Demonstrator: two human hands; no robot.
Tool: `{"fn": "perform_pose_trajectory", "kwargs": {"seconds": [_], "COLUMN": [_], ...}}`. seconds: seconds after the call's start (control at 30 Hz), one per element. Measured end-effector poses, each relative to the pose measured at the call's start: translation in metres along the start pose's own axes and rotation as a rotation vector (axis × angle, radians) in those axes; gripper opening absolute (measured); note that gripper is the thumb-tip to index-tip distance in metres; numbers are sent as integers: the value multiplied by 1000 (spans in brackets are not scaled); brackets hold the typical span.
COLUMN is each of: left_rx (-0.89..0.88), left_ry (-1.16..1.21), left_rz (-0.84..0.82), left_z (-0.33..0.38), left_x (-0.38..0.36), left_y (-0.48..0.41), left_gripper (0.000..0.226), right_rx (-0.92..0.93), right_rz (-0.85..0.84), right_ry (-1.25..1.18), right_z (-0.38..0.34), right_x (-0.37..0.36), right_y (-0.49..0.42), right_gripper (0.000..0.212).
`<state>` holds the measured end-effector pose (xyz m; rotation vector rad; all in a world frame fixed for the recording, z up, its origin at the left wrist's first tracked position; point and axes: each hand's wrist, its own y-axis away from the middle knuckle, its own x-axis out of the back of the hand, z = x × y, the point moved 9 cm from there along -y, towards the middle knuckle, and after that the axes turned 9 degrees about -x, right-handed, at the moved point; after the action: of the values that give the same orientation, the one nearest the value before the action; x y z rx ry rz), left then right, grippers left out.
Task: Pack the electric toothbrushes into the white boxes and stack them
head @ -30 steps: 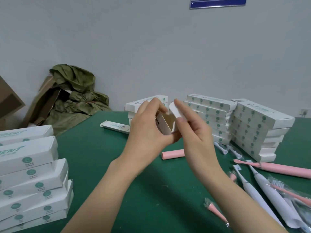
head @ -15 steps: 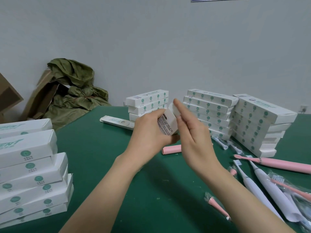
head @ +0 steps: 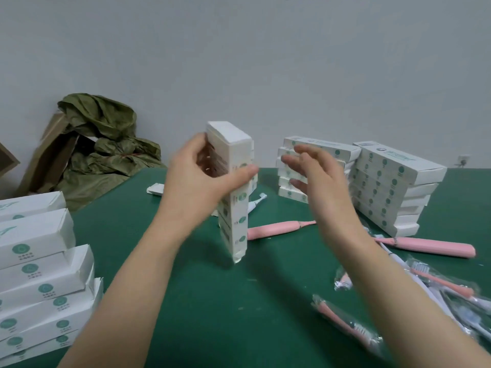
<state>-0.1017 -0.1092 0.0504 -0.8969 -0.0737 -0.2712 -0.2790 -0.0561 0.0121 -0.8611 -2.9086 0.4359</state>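
Left hand [head: 202, 179] grips a white box [head: 236, 208] held upright over the green counter [head: 239, 301].
Right hand [head: 316, 181], blurred, hangs beside the box with fingers loose and spread, apparently not touching it; a pink toothbrush [head: 273, 229] lies on the counter just behind.

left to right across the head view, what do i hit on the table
left stack of white boxes → left hand → upright white box it grips → right hand → right stack of white boxes
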Motion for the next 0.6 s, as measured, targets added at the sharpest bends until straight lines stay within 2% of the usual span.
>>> {"fn": "perform_pose_trajectory", "kwargs": {"seconds": [0.07, 0.1, 0.17, 0.23, 0.3, 0.33, 0.37, 0.43, 0.5, 0.53, 0.6], "left_rx": [-2, 18, 79, 100, 126, 168, 225, 330, 221, 112, -32], "left_ry": [343, 504, 706, 783, 729, 577, 339, -124, -287, -287, -262], "left_rz": [92, 127, 187, 231, 238, 239, 250, 287, 259, 179, -111], "left_z": [-1, -5, -17, -23, -31, -37, -45, -59, -48, -38, -22], "left_x": [12, 12, 9, 6, 7, 10, 19, 41, 42, 31, -10], "left_y": [-3, -3, -1, 0, -1, -1, 0, 5, 3, 0, 2], "left_gripper": [49, 54, 67, 69, 60, 61, 73, 99, 92, 80, 61], "right_rx": [-301, -453, -689, -780, -757, -718, -655, -477, -302, -246, -195], "right_rz": [-30, -126, -411, -573, -479, -373, -262, -75, 56, 65, -16], "right_ry": [126, 181, 115, -29, -185, -256, -286, -136, 126, 185, 206], "right_z": [30, 47, 75, 85, 83, 80, 78, 66, 49, 41, 34], "right_x": [17, 16, -4, -23, -22, -14, -2, 24, 36, 32, 11], "right_y": [-10, -9, 6, 19, 11, 3, -6, -17, -18, -15, -8], "right_gripper": [16, 29, 54, 53, 35, 31, 33, 42, 43, 40, 33]}}
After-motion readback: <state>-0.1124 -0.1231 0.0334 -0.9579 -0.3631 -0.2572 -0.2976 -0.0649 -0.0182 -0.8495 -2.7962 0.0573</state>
